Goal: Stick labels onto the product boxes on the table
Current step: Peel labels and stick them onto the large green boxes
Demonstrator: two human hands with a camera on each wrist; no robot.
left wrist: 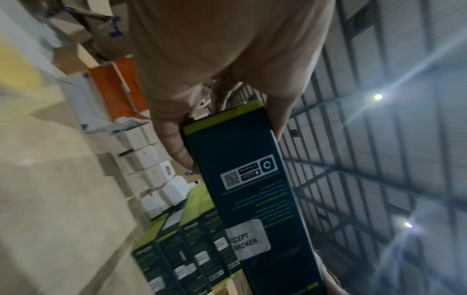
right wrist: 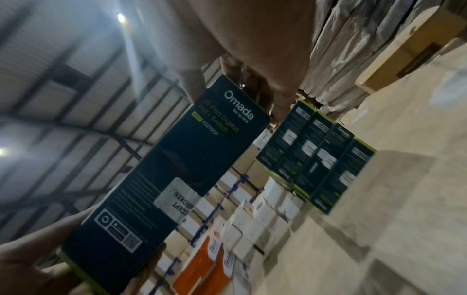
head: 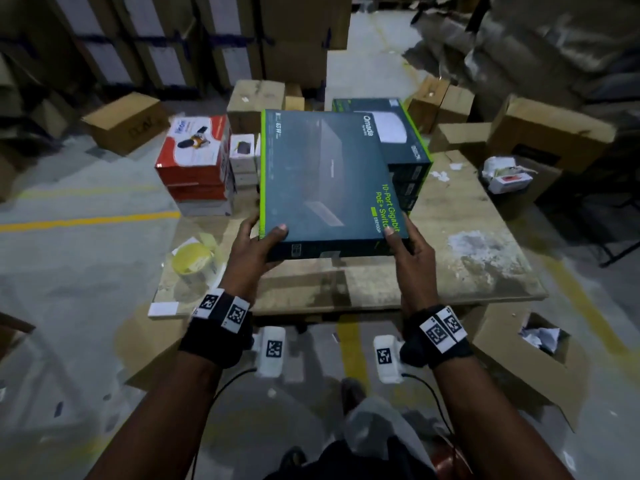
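Note:
A flat dark teal switch box [head: 325, 178] with lime edges hangs above the wooden table [head: 485, 258], held by both hands at its near corners. My left hand [head: 258, 244] grips the near left corner, thumb on top. My right hand [head: 403, 244] grips the near right corner the same way. In the left wrist view the left hand [left wrist: 192, 123] clamps the box's narrow side [left wrist: 247, 179], which bears a white seal sticker [left wrist: 248, 241]. The right wrist view shows the same box [right wrist: 177, 169] between both hands. A roll of yellow labels [head: 192, 261] lies on the table's left edge.
A stack of similar teal boxes [head: 405, 157] stands behind the held box. Red-and-white boxes [head: 194, 164] and small white boxes [head: 244, 157] are stacked at the table's far left. Open cardboard cartons [head: 526, 358] surround the table on the floor. A white card [head: 162, 309] lies at the near left corner.

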